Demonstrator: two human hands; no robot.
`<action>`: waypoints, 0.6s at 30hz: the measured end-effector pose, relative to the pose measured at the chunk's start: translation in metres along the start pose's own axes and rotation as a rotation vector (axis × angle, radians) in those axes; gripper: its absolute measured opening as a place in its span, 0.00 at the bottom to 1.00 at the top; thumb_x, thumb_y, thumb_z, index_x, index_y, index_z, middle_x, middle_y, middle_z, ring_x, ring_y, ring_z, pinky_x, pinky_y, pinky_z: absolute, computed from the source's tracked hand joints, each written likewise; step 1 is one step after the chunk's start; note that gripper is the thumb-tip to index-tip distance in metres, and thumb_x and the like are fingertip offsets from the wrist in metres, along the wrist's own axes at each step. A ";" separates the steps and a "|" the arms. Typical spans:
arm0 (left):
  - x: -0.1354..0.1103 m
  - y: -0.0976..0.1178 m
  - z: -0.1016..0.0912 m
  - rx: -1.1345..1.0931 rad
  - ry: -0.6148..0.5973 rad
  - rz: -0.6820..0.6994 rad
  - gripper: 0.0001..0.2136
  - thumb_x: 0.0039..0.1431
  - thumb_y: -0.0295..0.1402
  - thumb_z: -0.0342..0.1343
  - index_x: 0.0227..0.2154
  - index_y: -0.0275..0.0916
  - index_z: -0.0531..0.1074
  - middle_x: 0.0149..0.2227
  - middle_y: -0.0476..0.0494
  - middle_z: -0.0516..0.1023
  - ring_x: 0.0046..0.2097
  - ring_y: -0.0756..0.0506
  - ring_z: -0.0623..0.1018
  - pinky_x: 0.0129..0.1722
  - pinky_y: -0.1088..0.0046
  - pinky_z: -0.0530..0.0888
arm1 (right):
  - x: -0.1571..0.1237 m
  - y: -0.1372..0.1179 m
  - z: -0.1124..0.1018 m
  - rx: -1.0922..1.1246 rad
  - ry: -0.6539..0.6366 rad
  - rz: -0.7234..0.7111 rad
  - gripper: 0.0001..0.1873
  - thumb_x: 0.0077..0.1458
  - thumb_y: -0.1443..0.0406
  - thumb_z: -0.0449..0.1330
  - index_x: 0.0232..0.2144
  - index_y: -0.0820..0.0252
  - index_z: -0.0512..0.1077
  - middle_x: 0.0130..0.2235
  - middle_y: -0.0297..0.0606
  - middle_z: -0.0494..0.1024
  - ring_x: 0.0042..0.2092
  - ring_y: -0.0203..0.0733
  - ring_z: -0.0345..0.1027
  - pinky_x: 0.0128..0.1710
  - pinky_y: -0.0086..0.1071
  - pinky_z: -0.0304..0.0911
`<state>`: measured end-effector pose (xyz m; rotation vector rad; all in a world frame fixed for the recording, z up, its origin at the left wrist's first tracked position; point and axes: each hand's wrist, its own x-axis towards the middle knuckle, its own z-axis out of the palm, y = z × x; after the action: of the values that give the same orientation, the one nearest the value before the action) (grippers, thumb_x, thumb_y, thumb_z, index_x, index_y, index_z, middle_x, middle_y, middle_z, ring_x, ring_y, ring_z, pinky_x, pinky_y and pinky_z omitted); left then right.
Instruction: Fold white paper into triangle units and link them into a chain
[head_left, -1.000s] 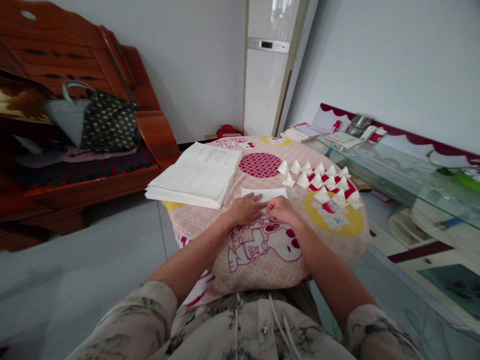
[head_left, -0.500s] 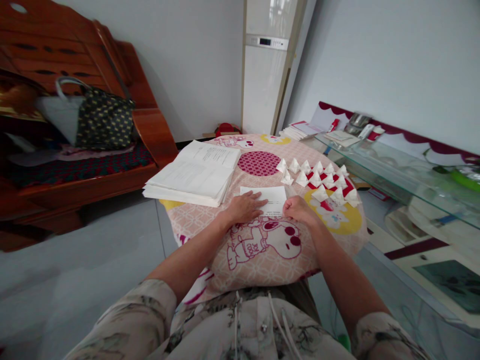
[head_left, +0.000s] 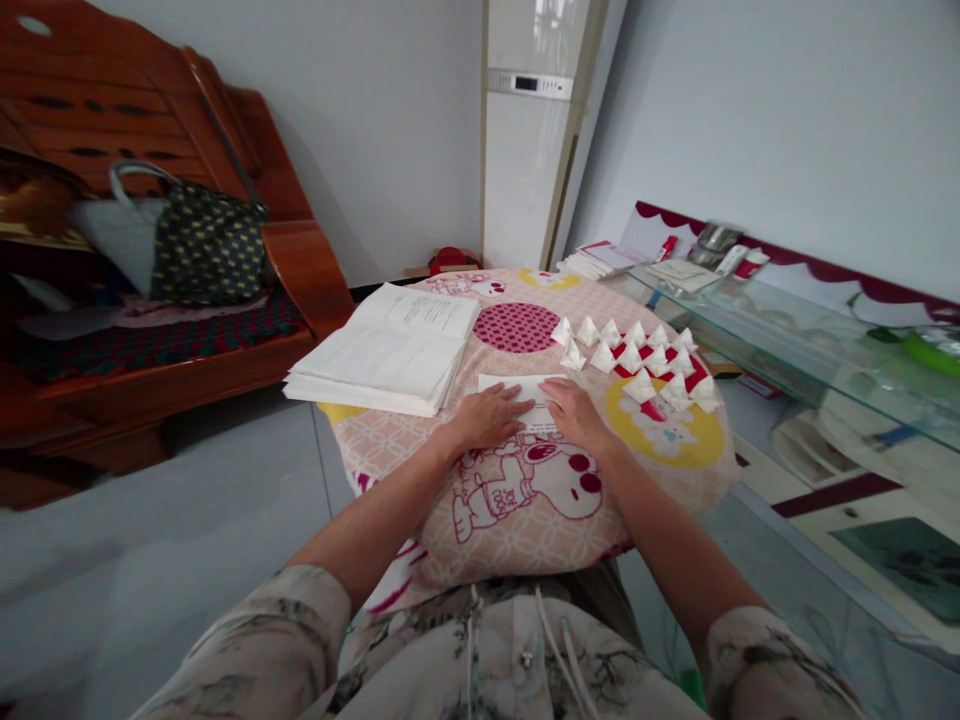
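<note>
A folded sheet of white paper (head_left: 534, 418) with printed lines lies on the patterned tablecloth in front of me. My left hand (head_left: 491, 415) rests flat on its left part, fingers spread. Over the right part, my right hand (head_left: 571, 408) touches the paper with fingers stretched toward the left and thumb apart; it covers the right edge. Beyond and to the right stand several small folded paper pyramids (head_left: 632, 357) in rows. A thick stack of printed paper (head_left: 382, 350) sits to the left of my hands.
The round table has a pink cartoon tablecloth (head_left: 517, 500). At right is a glass-topped cabinet (head_left: 787, 345) with cups and papers. A wooden bench (head_left: 300, 260) holding a patterned bag (head_left: 206, 240) stands left. A tall white air conditioner (head_left: 525, 160) is behind.
My right hand has moved left from the paper's right edge onto its surface, and its curled fingers have straightened. My left hand stays in place on the paper.
</note>
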<state>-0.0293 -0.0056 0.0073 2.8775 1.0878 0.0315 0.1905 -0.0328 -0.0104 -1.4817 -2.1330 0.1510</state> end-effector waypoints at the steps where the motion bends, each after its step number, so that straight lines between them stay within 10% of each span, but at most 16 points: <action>1: 0.000 0.000 0.001 0.000 0.009 0.008 0.24 0.69 0.44 0.48 0.66 0.53 0.62 0.70 0.43 0.60 0.69 0.34 0.62 0.62 0.55 0.68 | -0.002 0.004 0.006 -0.010 -0.028 -0.031 0.25 0.60 0.71 0.51 0.57 0.59 0.73 0.59 0.49 0.74 0.61 0.51 0.65 0.62 0.46 0.61; 18: -0.023 0.011 0.000 -0.172 0.068 0.200 0.17 0.67 0.26 0.49 0.53 0.44 0.78 0.60 0.43 0.75 0.60 0.43 0.76 0.57 0.68 0.73 | -0.012 0.028 0.033 -0.056 -0.063 -0.068 0.25 0.65 0.72 0.49 0.61 0.61 0.71 0.65 0.52 0.67 0.67 0.51 0.60 0.67 0.50 0.57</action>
<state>-0.0389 -0.0293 0.0081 2.8336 0.7599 0.2229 0.2015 -0.0260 -0.0535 -1.4518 -2.2518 0.1155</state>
